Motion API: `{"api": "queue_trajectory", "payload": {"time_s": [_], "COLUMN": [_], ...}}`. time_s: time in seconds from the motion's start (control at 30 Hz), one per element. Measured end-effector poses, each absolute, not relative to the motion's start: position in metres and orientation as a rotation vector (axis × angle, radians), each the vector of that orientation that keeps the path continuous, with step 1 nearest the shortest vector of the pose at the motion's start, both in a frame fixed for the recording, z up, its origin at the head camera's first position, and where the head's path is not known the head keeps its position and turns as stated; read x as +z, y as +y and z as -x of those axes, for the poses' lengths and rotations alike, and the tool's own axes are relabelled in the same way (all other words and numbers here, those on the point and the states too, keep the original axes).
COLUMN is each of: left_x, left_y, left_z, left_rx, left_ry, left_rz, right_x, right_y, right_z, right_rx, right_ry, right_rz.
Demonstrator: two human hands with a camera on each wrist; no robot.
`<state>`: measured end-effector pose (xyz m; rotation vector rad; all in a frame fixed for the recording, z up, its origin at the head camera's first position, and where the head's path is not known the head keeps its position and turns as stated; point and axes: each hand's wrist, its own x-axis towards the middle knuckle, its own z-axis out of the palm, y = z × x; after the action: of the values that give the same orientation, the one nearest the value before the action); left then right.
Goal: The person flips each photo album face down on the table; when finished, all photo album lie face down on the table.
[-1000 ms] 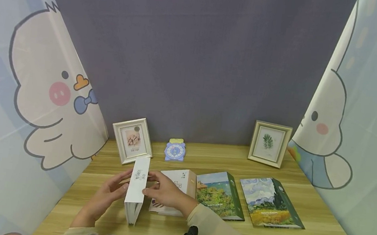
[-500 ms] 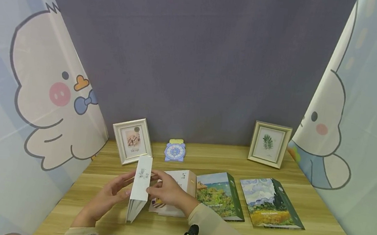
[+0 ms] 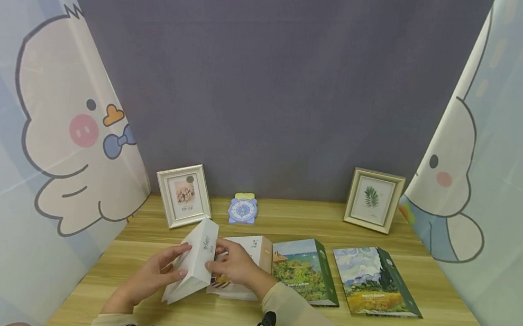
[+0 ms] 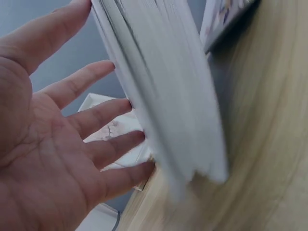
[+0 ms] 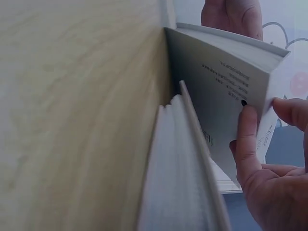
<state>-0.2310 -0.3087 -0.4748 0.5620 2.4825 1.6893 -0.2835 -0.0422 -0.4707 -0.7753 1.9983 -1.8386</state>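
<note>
A thick white photo album (image 3: 200,265) with small print on its spine stands tilted above the table, spine up and leaning left. My left hand (image 3: 151,279) is at its left cover; in the left wrist view, straight, spread fingers (image 4: 103,113) touch that cover with their tips. On the other side, my right hand (image 3: 241,267) pinches the album by the spine, thumb on the spine and a finger against the printed cover (image 5: 216,86). Page edges (image 4: 163,86) face the left wrist camera. A pale album (image 3: 252,249) lies partly hidden beneath my right hand.
Two landscape-covered photo albums, a garden one (image 3: 300,273) and a wheat-field one (image 3: 371,281), lie to the right. Behind are a left picture frame (image 3: 184,196), a blue clock-shaped item (image 3: 242,210) and a right picture frame (image 3: 374,200). A dark curtain (image 3: 268,94) closes the back.
The white album has turned from nearly upright to a leftward tilt, its spine shifting right and its lower edge left. My left hand now lies on the cover; my right hand moved slightly right.
</note>
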Motion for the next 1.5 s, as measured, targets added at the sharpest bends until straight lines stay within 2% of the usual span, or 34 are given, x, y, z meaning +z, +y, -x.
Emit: {"api": "queue_trajectory", "payload": {"time_s": [0.6, 1.5], "left_x": [-0.481, -0.487], "left_y": [-0.310, -0.312], "left_z": [0.235, 0.239], "left_rx": [1.577, 1.497], "left_ry": [2.587, 2.686], "left_rz": [-0.398, -0.354], "right_x": [-0.478, -0.486], "right_y": [-0.042, -0.052], "right_z": [0.287, 0.285], "right_rx": [-1.666, -1.421], "right_ry": [2.197, 2.395], "right_rz": [0.725, 0.763]}}
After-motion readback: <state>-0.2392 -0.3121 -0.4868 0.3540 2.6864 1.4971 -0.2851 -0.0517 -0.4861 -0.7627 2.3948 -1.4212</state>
